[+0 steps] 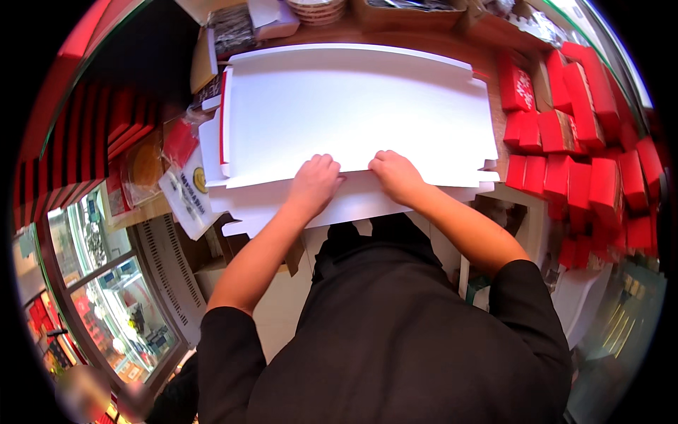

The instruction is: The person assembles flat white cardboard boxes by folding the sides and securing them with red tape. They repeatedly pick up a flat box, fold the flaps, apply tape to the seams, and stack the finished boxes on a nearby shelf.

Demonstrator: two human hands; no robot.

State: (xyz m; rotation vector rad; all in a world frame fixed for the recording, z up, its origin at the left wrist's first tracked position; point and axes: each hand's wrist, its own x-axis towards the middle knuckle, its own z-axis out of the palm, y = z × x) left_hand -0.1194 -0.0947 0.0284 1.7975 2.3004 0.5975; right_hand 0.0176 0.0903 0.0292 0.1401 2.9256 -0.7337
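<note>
A large flat cardboard box blank (353, 106), white on the side facing up, lies across the table in front of me. Red shows along its left edge, and narrow flaps run round its sides. My left hand (316, 182) is closed over its near edge, fingers curled onto the fold line left of centre. A short way to the right, my right hand (397, 175) pinches the same near edge with bent fingers. Below both hands a further white panel (367, 203) hangs toward my body, past the table's front. My fingertips are partly hidden.
Red boxes (558, 177) are stacked in several rows at the right. Cardboard cartons (406, 14) and a stack of bowls (316, 10) stand at the back. Plastic bags (189, 191) lie at the left, near dark red stacked boxes (78, 141). A blurred person shows at the lower left.
</note>
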